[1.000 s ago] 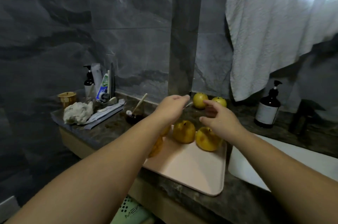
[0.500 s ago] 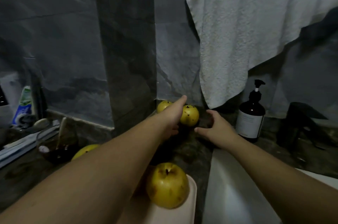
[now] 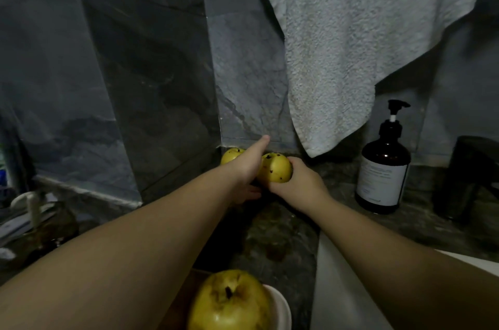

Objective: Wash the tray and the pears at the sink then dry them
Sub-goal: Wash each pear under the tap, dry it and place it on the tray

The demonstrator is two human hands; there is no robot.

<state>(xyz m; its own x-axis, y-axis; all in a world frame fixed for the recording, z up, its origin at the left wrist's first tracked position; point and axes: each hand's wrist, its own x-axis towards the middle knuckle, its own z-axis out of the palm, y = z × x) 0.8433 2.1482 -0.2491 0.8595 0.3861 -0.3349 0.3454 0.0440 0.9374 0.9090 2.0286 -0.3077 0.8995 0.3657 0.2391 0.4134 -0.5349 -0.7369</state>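
Since prev frame, right hand (image 3: 299,184) grips back pear (image 3: 275,171); left hand (image 3: 249,167) open w/ finger out; washing not begun.

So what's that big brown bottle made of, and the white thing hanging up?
The dark brown pump bottle looks like glossy amber glass or hard plastic; the shine and see-through tint fit both. Its black pump looks like plastic, and the pale label like matte paper. The white hanging towel looks like soft terry cotton: its surface is nubbly and it droops in folds.
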